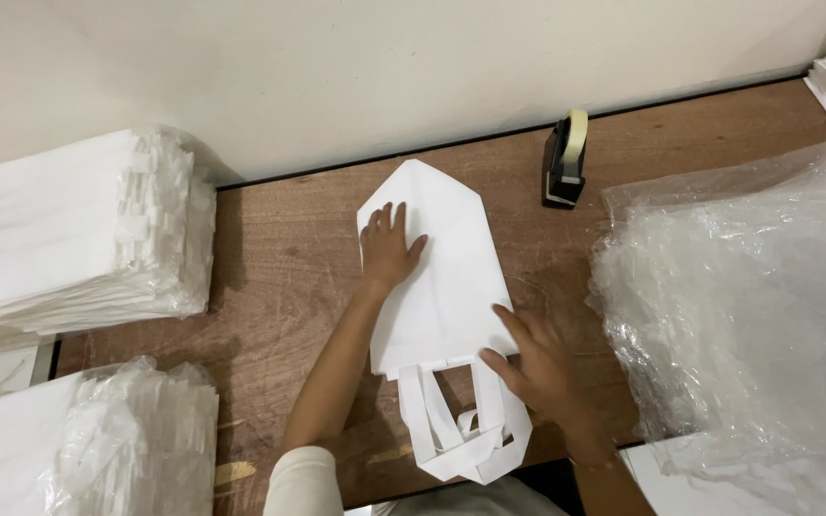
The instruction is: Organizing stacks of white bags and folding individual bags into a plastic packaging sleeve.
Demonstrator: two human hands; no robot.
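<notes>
Two hands flat on the white paper carrier bag (pixel 451 277), mid-table: left hand (pixel 389 250) spread near its pointed end, which aims at the back edge; right hand (pixel 537 363), open, by the handles (pixel 466 430) overhanging the front edge. Bare brown wooden table (pixel 279 258) left.

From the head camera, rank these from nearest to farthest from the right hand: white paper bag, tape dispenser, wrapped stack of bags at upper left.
1. White paper bag: under the right hand, touched at its handle end.
2. Tape dispenser: beyond the hand, by the wall.
3. Wrapped stack of bags: far left across the table.
</notes>
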